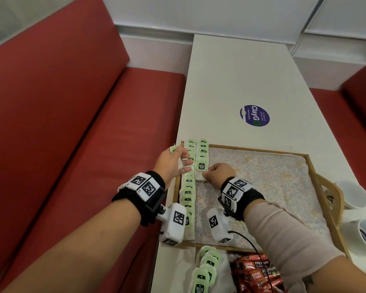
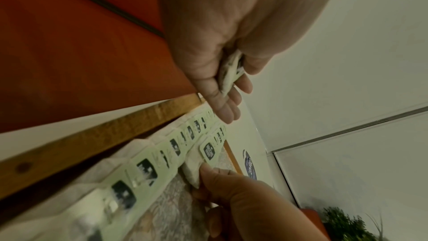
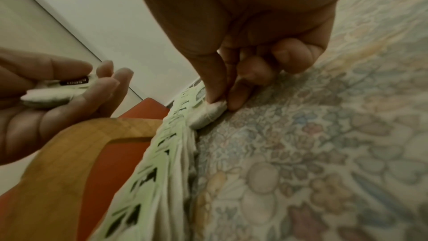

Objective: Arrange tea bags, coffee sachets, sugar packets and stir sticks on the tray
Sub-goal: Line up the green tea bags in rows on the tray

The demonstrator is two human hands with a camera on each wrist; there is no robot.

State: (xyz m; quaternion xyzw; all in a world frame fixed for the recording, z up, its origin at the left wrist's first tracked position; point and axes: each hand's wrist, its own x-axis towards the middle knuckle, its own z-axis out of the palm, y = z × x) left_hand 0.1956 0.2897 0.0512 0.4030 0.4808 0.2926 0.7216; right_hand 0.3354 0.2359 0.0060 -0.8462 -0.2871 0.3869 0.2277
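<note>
A wooden tray [image 1: 311, 166] lined with a floral cloth [image 1: 262, 182] sits on the white table. Two rows of green-tagged tea bags [image 1: 188, 187] lie along its left side; the second row [image 1: 202, 153] is short. My right hand [image 1: 219, 173] pinches the nearest tea bag [image 3: 208, 114] of that short row between thumb and forefinger, down on the cloth. My left hand [image 1: 175, 161] hovers over the tray's left rim and holds spare tea bags [image 2: 230, 72] between thumb and fingers. More tea bags [image 1: 207, 269] and red coffee sachets [image 1: 256, 271] lie in front of the tray.
Two white cups [image 1: 355, 199] stand right of the tray handle. A round blue sticker [image 1: 255, 115] is on the table beyond the tray. A red bench [image 1: 72, 134] runs along the left; the table edge is just left of the tray.
</note>
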